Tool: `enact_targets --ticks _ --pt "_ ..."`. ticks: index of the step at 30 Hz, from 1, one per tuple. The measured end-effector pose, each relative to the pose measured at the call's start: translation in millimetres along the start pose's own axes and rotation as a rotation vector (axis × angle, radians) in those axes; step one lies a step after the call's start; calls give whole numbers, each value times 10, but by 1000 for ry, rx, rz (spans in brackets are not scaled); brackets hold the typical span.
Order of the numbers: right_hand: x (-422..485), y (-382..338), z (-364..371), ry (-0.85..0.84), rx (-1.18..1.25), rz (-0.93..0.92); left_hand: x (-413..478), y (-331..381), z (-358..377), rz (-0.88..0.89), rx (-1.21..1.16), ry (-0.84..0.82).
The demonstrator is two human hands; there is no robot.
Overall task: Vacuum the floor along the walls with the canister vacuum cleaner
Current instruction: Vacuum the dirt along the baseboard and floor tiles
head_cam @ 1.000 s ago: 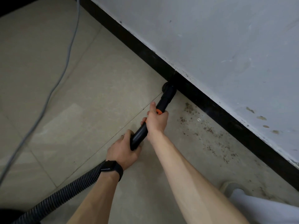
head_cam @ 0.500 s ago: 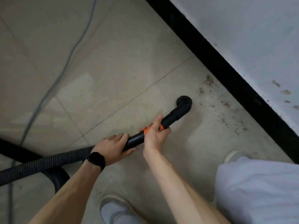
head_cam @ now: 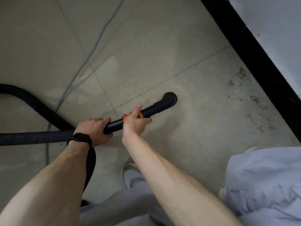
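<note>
A black vacuum wand (head_cam: 151, 110) with an orange ring lies low over the beige tiled floor. Its round nozzle (head_cam: 169, 97) sits on a tile, well short of the black baseboard (head_cam: 254, 57). My right hand (head_cam: 135, 120) grips the wand at the orange ring. Behind it, my left hand (head_cam: 95, 130), with a black watch on the wrist, grips the wand's end where the ribbed black hose (head_cam: 35, 137) joins. Brown dirt specks (head_cam: 254, 101) lie on the floor beside the baseboard, right of the nozzle.
A grey cable (head_cam: 91, 53) runs across the tiles at the left. The hose loops back on the left (head_cam: 32, 101). My feet in light shoes (head_cam: 130, 172) and grey trousers stand near the bottom. The white wall (head_cam: 276, 22) rises at the top right.
The nozzle has come away from the baseboard and back toward me across the tile. My view has swung down and left, so the wall now sits farther right.
</note>
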State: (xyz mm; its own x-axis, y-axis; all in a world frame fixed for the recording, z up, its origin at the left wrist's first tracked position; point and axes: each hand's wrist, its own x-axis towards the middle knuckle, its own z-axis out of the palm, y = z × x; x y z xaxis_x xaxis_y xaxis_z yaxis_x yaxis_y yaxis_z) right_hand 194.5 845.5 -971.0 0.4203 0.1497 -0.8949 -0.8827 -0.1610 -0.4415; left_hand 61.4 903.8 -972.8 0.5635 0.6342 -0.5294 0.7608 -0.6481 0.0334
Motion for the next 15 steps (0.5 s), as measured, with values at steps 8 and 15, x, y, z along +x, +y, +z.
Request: enact_targets --ticks 8,15 --pt "183 -205 -411 107 55 -24 138 401 -1 141 84 -24" --pt "-160 12 -569 153 56 171 -154 346 -151 89 24 -211"
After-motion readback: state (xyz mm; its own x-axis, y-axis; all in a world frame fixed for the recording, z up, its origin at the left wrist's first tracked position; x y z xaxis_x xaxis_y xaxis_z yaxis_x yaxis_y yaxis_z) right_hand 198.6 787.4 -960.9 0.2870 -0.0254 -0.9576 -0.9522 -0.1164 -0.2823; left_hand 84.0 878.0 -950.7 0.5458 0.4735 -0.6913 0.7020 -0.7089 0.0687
